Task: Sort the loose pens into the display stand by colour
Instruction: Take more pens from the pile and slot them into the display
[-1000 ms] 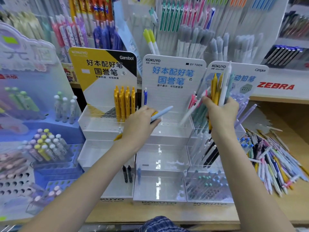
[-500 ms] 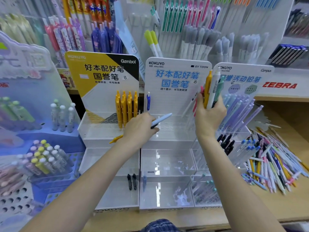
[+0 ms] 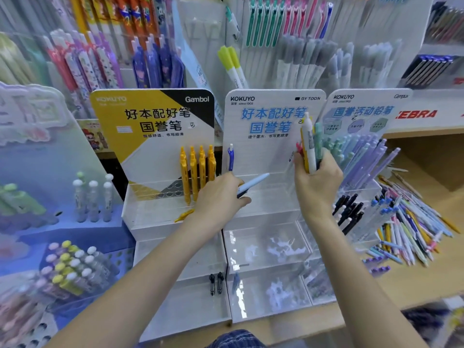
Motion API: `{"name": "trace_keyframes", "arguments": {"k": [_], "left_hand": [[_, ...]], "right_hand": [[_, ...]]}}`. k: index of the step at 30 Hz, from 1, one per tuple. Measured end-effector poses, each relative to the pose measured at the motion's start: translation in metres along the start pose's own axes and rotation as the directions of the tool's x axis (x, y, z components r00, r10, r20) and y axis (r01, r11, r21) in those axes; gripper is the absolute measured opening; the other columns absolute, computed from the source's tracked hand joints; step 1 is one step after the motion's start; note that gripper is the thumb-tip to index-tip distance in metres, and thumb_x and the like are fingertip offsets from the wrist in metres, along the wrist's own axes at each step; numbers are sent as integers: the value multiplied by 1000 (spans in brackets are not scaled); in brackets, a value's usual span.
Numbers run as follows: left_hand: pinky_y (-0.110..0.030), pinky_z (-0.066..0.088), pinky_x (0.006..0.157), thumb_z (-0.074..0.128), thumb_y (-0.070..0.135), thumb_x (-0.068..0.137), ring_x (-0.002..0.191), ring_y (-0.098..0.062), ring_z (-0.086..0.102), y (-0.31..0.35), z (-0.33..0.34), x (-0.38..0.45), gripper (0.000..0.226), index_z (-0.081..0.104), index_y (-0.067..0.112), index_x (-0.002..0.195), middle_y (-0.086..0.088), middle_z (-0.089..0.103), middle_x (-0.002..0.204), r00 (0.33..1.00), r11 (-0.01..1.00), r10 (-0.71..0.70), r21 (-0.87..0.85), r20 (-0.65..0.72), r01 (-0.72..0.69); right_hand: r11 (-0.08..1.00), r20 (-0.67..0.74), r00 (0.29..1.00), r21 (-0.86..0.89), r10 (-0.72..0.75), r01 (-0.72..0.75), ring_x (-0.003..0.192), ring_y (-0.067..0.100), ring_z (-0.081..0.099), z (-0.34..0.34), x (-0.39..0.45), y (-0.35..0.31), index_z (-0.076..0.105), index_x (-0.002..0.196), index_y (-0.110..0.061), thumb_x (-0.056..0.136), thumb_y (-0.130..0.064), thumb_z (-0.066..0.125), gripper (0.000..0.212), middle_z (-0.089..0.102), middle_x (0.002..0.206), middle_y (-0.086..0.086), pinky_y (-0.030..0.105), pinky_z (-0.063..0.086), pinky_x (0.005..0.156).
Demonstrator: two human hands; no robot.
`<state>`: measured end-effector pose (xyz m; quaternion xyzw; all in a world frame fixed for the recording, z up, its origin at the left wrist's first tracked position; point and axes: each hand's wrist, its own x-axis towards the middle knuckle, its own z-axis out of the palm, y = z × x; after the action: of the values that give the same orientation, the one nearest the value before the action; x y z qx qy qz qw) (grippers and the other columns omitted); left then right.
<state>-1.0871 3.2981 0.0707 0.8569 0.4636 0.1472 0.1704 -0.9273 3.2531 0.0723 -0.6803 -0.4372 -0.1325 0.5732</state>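
Note:
My left hand (image 3: 221, 197) grips a pale blue pen (image 3: 253, 184) and a yellow pen (image 3: 184, 215) that sticks out left under the wrist, in front of the top tier of the white display stand (image 3: 175, 222). My right hand (image 3: 317, 187) holds an upright bundle of pens (image 3: 310, 146), white, yellow, pink and green. Several yellow pens (image 3: 197, 169) stand in the stand's left section, and one dark blue pen (image 3: 230, 156) stands in the middle section. Two black pens (image 3: 216, 282) stand in the lowest left tier.
A heap of loose mixed-colour pens (image 3: 411, 227) lies on the wooden shelf at the right. The stand's right section holds purple pens (image 3: 366, 162) and black pens (image 3: 349, 209). A blue display (image 3: 62, 247) of small capped items stands at the left. Racks of pens hang behind.
My right hand with its bundle has moved left and a little lower, toward the middle section. The left hand has kept its place with the blue pen. The camera has come closer.

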Motion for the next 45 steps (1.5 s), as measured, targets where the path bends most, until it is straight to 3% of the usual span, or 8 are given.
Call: {"name": "trace_keyframes", "arguments": {"k": [3, 7, 13, 19, 23, 30, 35, 45], "left_hand": [[-25, 30, 52, 63, 34, 86, 71, -18, 47, 0, 0, 0, 22, 61, 14, 96, 0, 49, 87, 1000, 1000, 12, 2, 2, -12], [-26, 29, 54, 62, 35, 87, 74, -16, 45, -1, 1, -1, 22, 60, 15, 95, 3, 43, 88, 1000, 1000, 13, 2, -13, -13], [-24, 27, 52, 62, 35, 87, 74, -16, 46, -2, 2, -1, 24, 61, 14, 98, 3, 44, 90, 1000, 1000, 13, -4, -11, -13], [-28, 38, 60, 64, 34, 85, 80, -19, 53, -1, 3, 0, 28, 63, 14, 104, 0, 51, 96, 1000, 1000, -7, -15, -5, 7], [-31, 42, 62, 65, 34, 85, 83, -22, 55, 0, 3, 1, 28, 64, 14, 104, -2, 54, 98, 1000, 1000, -9, -19, -7, 9], [-32, 45, 62, 65, 36, 84, 81, -21, 55, 2, 4, -3, 28, 65, 15, 103, -2, 56, 96, 999, 999, -42, 9, -29, 42], [-33, 43, 63, 65, 34, 85, 84, -23, 55, 5, 6, -7, 26, 64, 15, 102, -2, 54, 96, 997, 998, -56, -9, -53, 56], [-30, 34, 61, 66, 30, 84, 81, -24, 53, 8, 8, -7, 20, 64, 13, 96, -1, 48, 90, 993, 993, -100, -67, -64, 96]], "right_hand": [[971, 64, 996, -225, -69, 82, 56, 32, 55, 11, -5, 3, 59, 88, 7, 83, -10, 67, 19, 61, 77, 20, 26, 31, 53], [942, 30, 997, -329, -66, 72, 51, 35, 60, 25, -7, -2, 61, 93, 6, 74, -7, 70, 24, 65, 79, 19, 32, 43, 43], [959, -99, 994, -284, -38, 8, 62, 32, 65, 27, -12, -4, 64, 102, 1, 78, -10, 67, 26, 70, 87, 13, 24, 41, 53], [965, 0, 995, -242, 100, -97, 69, 23, 47, -5, 14, -7, 60, 99, -3, 85, -25, 65, 27, 59, 80, 9, 22, 22, 60], [988, 106, 984, -67, 143, -136, 68, 20, 50, -27, 42, 4, 60, 87, -3, 77, -26, 74, 29, 58, 79, 8, 32, 40, 60], [997, 441, 896, -59, 61, -39, 63, 20, 53, -30, 61, 4, 64, 88, -3, 80, -16, 72, 17, 60, 73, 8, 28, 40, 57], [996, 493, 870, -61, -29, 68, 62, 20, 50, -28, 63, -2, 56, 78, -12, 82, -9, 64, 9, 55, 69, 6, 29, 35, 55], [912, 605, 788, -248, -117, 326, 85, 37, 57, -18, 71, 0, 55, 102, -7, 88, -15, 56, 16, 64, 93, 18, 35, 35, 61]]}}
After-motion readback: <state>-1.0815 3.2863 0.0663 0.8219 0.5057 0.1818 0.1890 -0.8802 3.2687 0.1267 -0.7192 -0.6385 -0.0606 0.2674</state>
